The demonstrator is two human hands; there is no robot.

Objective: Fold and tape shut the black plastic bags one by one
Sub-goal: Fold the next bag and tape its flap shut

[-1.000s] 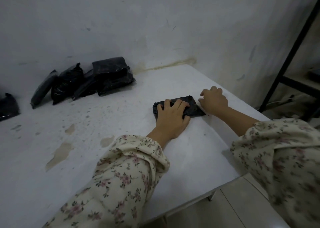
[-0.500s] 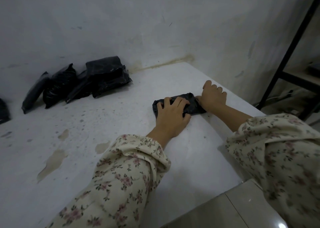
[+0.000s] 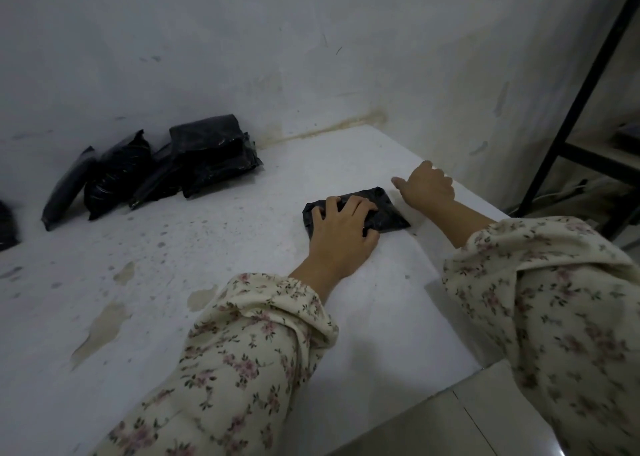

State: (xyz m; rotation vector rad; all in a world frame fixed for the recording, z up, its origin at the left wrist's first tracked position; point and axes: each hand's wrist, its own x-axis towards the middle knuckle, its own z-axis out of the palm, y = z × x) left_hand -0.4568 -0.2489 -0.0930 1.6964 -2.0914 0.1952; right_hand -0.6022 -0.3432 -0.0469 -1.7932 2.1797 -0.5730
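Head view: stained white table [image 3: 166, 293] sat against a scuffed white wall [image 3: 311, 57]. Folded black bag [image 3: 388, 214] lay near the table's right edge, left hand [image 3: 341, 242] pressing it, grip wide. Right hand [image 3: 428, 188] was just past the bag, grip unclear. Bag pile [image 3: 207, 159] sat at the table's back-left.

The small folded black plastic bag [image 3: 384, 213] looks crinkled and faintly glossy. The stacked black plastic packets [image 3: 211, 157] shine slightly. The white table top [image 3: 398, 317] is matt, stained, chipped. The floral sleeves [image 3: 242, 351] are soft cloth.

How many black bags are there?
6 at least: one bag under the left hand, another bag at the left edge, four or more in the pile against the wall, maybe hiding others.
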